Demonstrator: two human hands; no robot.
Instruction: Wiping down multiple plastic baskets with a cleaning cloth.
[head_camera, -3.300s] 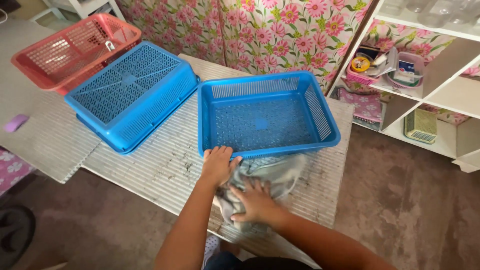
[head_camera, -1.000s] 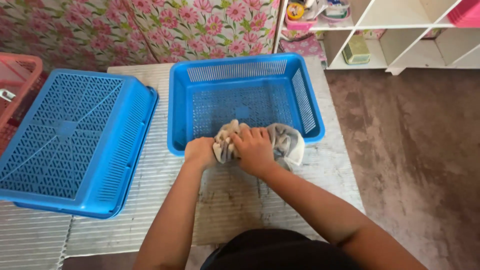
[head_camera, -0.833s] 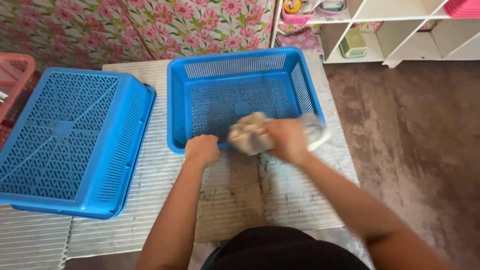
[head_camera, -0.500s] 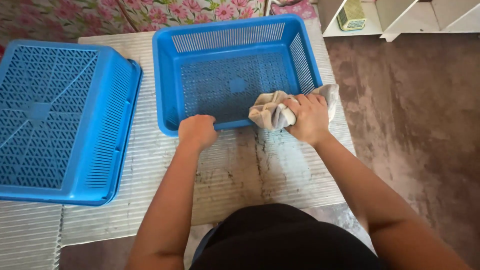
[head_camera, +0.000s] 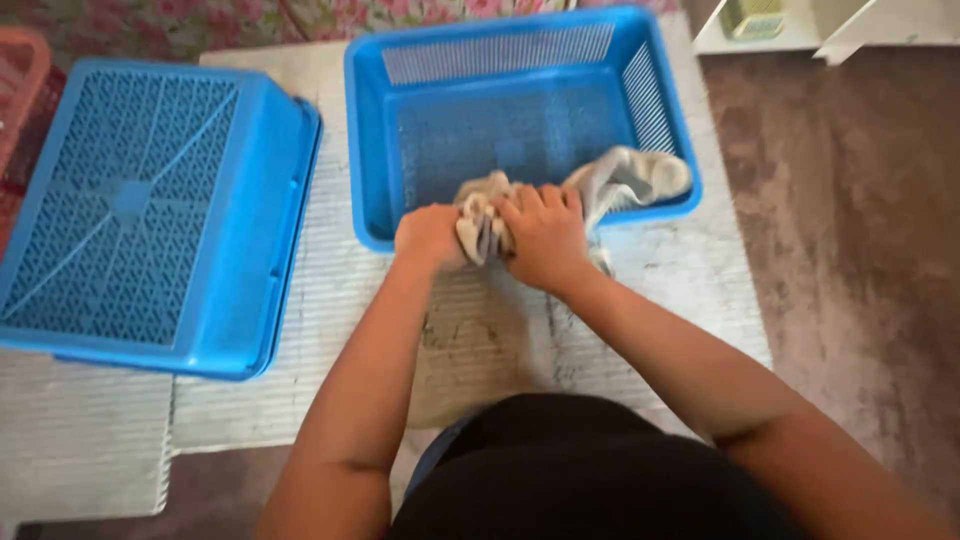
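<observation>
Ribbed grey table on brown floor; upturned blue basket at left, bare strip along near edge. Open blue basket ahead. Grey cloth draped over its near rim, bunched under right hand; left hand clenched beside, touching cloth.

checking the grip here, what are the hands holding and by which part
Both the left hand and right hand clutch a grey cloth by its bunched end, at the blue basket's near rim.
</observation>
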